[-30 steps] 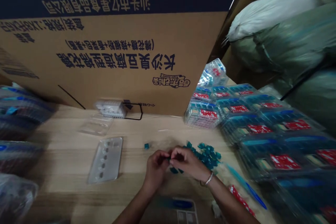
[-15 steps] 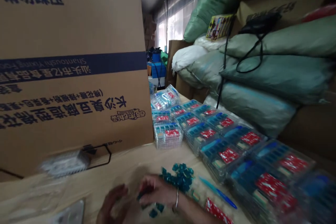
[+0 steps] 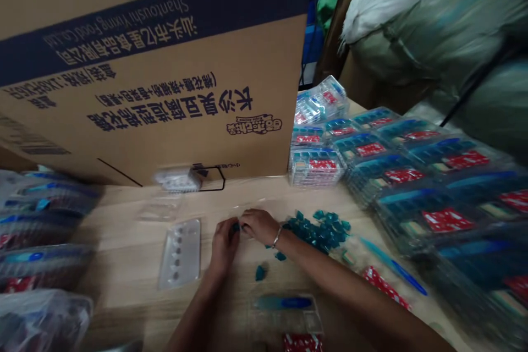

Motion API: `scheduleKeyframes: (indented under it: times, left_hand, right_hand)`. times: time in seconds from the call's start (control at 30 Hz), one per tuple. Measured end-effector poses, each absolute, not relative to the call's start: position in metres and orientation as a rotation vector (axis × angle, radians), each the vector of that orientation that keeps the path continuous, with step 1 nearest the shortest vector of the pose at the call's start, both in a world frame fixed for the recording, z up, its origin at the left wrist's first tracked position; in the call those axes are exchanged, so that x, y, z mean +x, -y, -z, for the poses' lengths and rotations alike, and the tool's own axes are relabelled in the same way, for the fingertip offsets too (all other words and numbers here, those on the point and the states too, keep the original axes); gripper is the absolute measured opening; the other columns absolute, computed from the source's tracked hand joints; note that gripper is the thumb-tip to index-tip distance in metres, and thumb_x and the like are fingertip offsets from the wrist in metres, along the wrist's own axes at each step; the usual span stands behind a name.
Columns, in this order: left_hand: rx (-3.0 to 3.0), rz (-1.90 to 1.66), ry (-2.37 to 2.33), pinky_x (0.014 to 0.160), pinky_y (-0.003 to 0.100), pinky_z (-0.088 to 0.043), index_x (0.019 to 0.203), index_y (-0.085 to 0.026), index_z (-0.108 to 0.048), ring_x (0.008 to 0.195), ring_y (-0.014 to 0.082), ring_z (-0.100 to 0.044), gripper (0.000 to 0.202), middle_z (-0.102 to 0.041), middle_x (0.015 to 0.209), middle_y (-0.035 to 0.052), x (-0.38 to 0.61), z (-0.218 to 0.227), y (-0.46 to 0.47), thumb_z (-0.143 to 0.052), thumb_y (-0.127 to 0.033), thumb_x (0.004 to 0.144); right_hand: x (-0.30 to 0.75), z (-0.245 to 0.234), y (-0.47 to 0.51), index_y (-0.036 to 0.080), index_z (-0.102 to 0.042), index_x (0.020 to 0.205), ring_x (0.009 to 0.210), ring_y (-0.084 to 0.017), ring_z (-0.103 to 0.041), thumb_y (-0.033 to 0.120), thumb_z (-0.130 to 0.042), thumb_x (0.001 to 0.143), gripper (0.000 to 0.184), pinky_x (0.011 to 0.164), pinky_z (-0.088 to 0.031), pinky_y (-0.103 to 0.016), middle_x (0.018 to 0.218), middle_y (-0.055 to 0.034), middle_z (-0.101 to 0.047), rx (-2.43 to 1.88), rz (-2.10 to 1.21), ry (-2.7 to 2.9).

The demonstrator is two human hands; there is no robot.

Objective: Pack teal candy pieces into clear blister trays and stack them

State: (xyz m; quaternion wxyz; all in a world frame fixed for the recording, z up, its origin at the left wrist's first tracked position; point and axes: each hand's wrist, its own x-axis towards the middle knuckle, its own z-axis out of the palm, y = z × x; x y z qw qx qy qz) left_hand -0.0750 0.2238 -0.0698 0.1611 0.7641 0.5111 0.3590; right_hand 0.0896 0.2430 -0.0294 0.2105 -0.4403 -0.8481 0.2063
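My left hand (image 3: 225, 239) is closed around a small teal piece (image 3: 235, 227) above the middle of the table. Beside it, my right hand (image 3: 259, 223) has its fingers pinched together, close to that piece; what they hold, if anything, is hidden. A bracelet circles my right wrist. A pile of shiny teal pieces (image 3: 319, 231) lies right of my right hand, and a single teal piece (image 3: 260, 273) sits nearer me. Left of my hands rests a pale plastic tray (image 3: 190, 253) with a row of round dimples.
Stacked clear cases (image 3: 445, 220) with red packets line the right side; more cases (image 3: 45, 231) stand left. A large carton (image 3: 165, 137) blocks the back. A blue pen (image 3: 396, 267), a red spotted packet (image 3: 385, 286) and a clear case (image 3: 317, 313) lie nearby.
The view has tilted down and turned left, bringing in the left-hand cases and the near clear case. My hands, apart before, are now close together.
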Motion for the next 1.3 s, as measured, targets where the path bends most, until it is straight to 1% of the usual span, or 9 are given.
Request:
scheduleKeyframes:
  times: [0.2, 0.33, 0.43, 0.57, 0.73, 0.87, 1.03, 1.13, 1.3]
  left_hand:
    - [2.293, -1.042, -1.388, 0.081, 0.039, -0.05, 0.101, -0.017, -0.061, 0.093, 0.0232, -0.057, 0.025, -0.065, 0.095, 0.0086, -0.075, 0.075, -0.226, -0.051, -0.021, 0.079]
    - [2.377, -1.034, -1.373, 0.084, 0.041, -0.049, 0.105, -0.016, -0.06, 0.099, 0.0246, -0.056, 0.027, -0.064, 0.103, 0.0101, -0.075, 0.074, -0.226, -0.052, -0.024, 0.081]
    - [2.419, -1.094, -1.402, 0.087, 0.044, -0.047, 0.107, -0.015, -0.059, 0.103, 0.0266, -0.055, 0.031, -0.061, 0.112, 0.0135, -0.073, 0.067, -0.221, -0.056, -0.028, 0.079]
    - [2.26, -1.202, -1.401, 0.082, 0.041, -0.049, 0.098, -0.018, -0.063, 0.093, 0.0245, -0.059, 0.024, -0.065, 0.099, 0.0114, -0.05, 0.05, -0.206, -0.053, -0.03, 0.08]
    - [1.724, -1.062, -1.211, 0.055, 0.027, -0.049, 0.092, -0.018, -0.063, 0.062, 0.0165, -0.06, 0.025, -0.067, 0.077, 0.0051, 0.012, 0.024, -0.19, -0.057, -0.037, 0.077]
    - [1.287, -1.029, -1.018, 0.06, 0.025, -0.049, 0.076, -0.016, -0.065, 0.065, 0.0162, -0.062, 0.021, -0.067, 0.071, 0.0037, 0.035, 0.011, -0.19, -0.065, -0.036, 0.068]
    - [0.984, -0.985, -0.968, 0.057, 0.023, -0.046, 0.063, -0.016, -0.067, 0.06, 0.0139, -0.058, 0.02, -0.065, 0.061, 0.0005, 0.02, 0.013, -0.184, -0.076, -0.024, 0.048]
    - [0.82, -0.966, -1.019, 0.051, 0.022, -0.042, 0.064, -0.017, -0.067, 0.051, 0.0111, -0.052, 0.02, -0.063, 0.057, -0.0016, 0.01, 0.022, -0.18, -0.075, -0.027, 0.049]
    - [0.94, -1.013, -1.108, 0.045, 0.022, -0.035, 0.055, -0.021, -0.058, 0.045, 0.0114, -0.047, 0.02, -0.053, 0.044, -0.0058, 0.001, 0.027, -0.177, -0.076, -0.025, 0.047]
  right_hand:
    - [0.117, 0.015, -0.234, 0.019, -0.065, 0.077, 0.089, -0.018, -0.055, 0.015, -0.058, 0.079, 0.008, 0.079, -0.039, -0.028, 0.084, -0.0035, -0.067, -1.319, -0.466, 2.372]
    - [0.181, 0.006, -0.217, 0.017, -0.066, 0.083, 0.086, -0.018, -0.058, 0.01, -0.05, 0.08, 0.017, 0.073, -0.039, -0.026, 0.092, -0.0087, -0.065, -1.901, -0.45, 2.024]
    - [0.218, 0.012, -0.213, 0.018, -0.067, 0.086, 0.082, -0.018, -0.06, 0.008, -0.053, 0.075, 0.02, 0.069, -0.039, -0.025, 0.091, -0.0076, -0.067, -2.087, -0.557, 1.909]
    - [0.223, 0.015, -0.209, 0.018, -0.067, 0.083, 0.074, -0.016, -0.061, 0.009, -0.054, 0.072, 0.02, 0.064, -0.039, -0.023, 0.081, -0.0034, -0.069, -2.095, -0.591, 1.876]
    - [0.186, -0.008, -0.187, 0.019, -0.063, 0.079, 0.069, -0.014, -0.057, 0.007, -0.051, 0.067, 0.021, 0.064, -0.038, -0.022, 0.075, -0.0015, -0.064, -1.84, -0.534, 1.847]
    - [0.161, -0.016, -0.17, 0.019, -0.058, 0.074, 0.068, -0.013, -0.054, 0.005, -0.049, 0.064, 0.019, 0.063, -0.037, -0.022, 0.071, 0.0004, -0.059, -1.627, -0.586, 1.787]
    - [0.151, -0.001, -0.164, 0.018, -0.051, 0.068, 0.058, -0.011, -0.049, 0.014, -0.054, 0.064, 0.006, 0.055, -0.038, -0.021, 0.062, 0.0039, -0.051, -1.386, -1.103, 1.356]
    - [0.143, 0.012, -0.164, 0.018, -0.052, 0.074, 0.06, -0.011, -0.05, 0.025, -0.061, 0.065, 0.015, 0.056, -0.04, -0.022, 0.066, 0.0034, -0.053, -1.154, -1.317, 1.179]
    - [0.139, 0.018, -0.16, 0.018, -0.054, 0.071, 0.059, -0.01, -0.049, 0.029, -0.068, 0.061, 0.021, 0.057, -0.038, -0.022, 0.063, 0.0044, -0.054, -1.175, -1.398, 1.132]
